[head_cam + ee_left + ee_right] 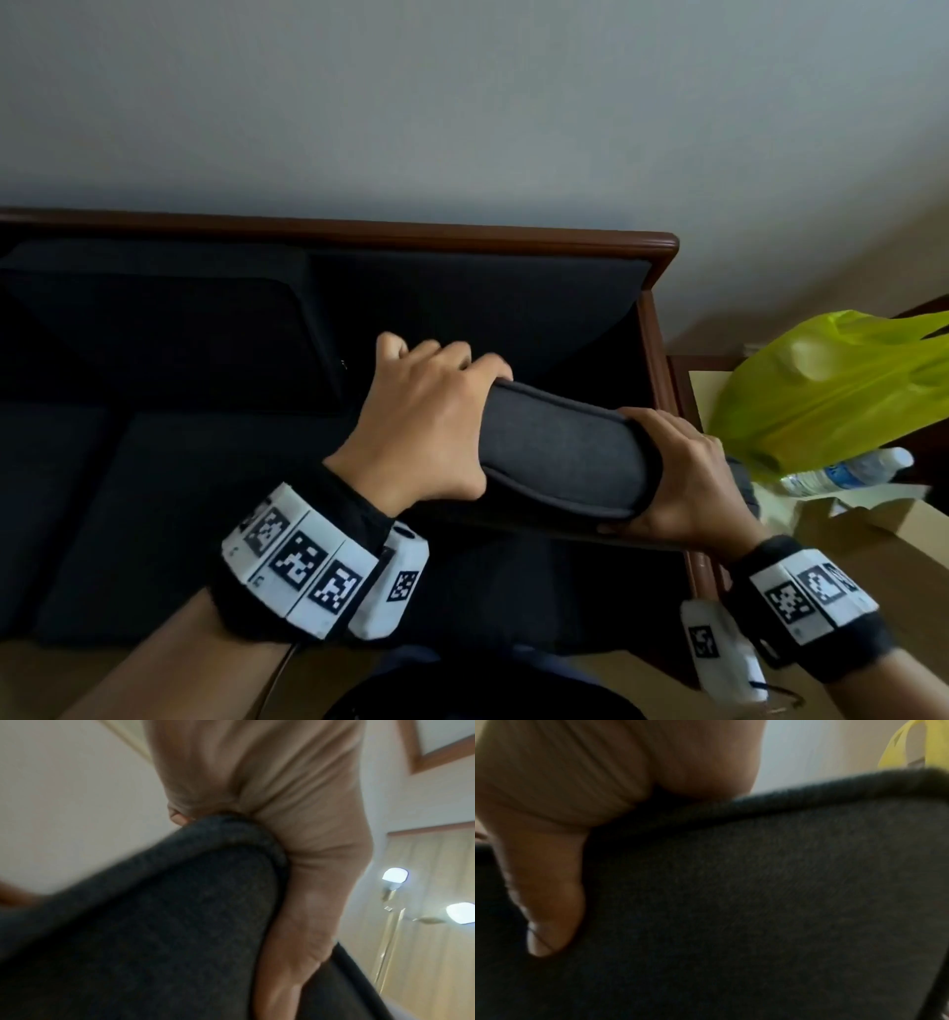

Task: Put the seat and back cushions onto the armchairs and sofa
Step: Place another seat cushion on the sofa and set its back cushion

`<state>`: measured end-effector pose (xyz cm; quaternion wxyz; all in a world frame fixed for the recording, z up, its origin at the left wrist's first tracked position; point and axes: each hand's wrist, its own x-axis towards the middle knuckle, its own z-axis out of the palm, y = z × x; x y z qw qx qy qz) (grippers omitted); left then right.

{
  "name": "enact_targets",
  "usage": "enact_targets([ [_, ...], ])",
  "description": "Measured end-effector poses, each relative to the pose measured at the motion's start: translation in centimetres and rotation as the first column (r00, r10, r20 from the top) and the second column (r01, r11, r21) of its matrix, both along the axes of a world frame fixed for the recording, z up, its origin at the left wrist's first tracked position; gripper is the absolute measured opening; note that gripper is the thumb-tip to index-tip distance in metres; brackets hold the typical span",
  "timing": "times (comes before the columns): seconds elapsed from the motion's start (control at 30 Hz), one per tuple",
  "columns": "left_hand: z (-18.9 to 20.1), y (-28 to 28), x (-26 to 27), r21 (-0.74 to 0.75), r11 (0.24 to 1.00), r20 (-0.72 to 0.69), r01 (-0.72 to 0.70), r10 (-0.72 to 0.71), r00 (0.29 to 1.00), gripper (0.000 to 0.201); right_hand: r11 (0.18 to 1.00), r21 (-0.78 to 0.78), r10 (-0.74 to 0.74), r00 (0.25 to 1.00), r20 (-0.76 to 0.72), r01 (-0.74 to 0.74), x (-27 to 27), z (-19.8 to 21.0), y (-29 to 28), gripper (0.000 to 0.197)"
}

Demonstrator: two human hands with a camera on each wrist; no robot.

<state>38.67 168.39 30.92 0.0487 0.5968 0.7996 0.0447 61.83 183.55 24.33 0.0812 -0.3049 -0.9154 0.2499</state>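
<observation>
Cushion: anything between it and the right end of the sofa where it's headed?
Nothing visible. Both hands, left hand and right hand, grip the cushion over the sofa's right end, beside the back cushion already in place. The yellow bag and bottle sit outside the armrest.

Left hand (295, 833) gripping the piped edge of a dark grey cushion (159, 923), palm against its end, fingertip (177, 817) curled over the top, pale wall behind, two lit lamps (395, 878) at right, wooden frame (416, 760) above
</observation>
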Motion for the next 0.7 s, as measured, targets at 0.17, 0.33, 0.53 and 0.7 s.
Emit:
enact_targets([
  [0.17, 3.9, 0.4, 0.7, -0.105, 0.994, -0.135, -0.028, 0.013, 0.991, 0.063, 0.985, -0.168, 0.012, 0.994, -0.112, -0.03, -2.7, -3.5, -1.0, 0.108],
  [0.33, -1.7, 1.3, 0.6, -0.247, 0.964, -0.07, -0.098, 0.083, 0.994, 0.058, 0.95, -0.285, -0.066, 0.974, 0.215, 0.127, -6.2, -9.0, -2.5, 0.106],
  [0.53, -7.1, 2.9, 3.2, -0.119, 0.985, 0.074, -0.122, 0.131, 0.989, 0.084, 0.49, -0.714, -0.578, 0.8, 0.163, 0.5, -6.7, -11.2, -3.1, 0.066],
  [0.7, -11.2, 4.7, 6.5, -0.113, 0.994, 0.214, 0.005, 0.02, 0.977, 0.101, -0.019, -0.916, -0.673, 0.673, 0.308, 0.4, -4.8, -9.4, -1.6, 0.029],
])
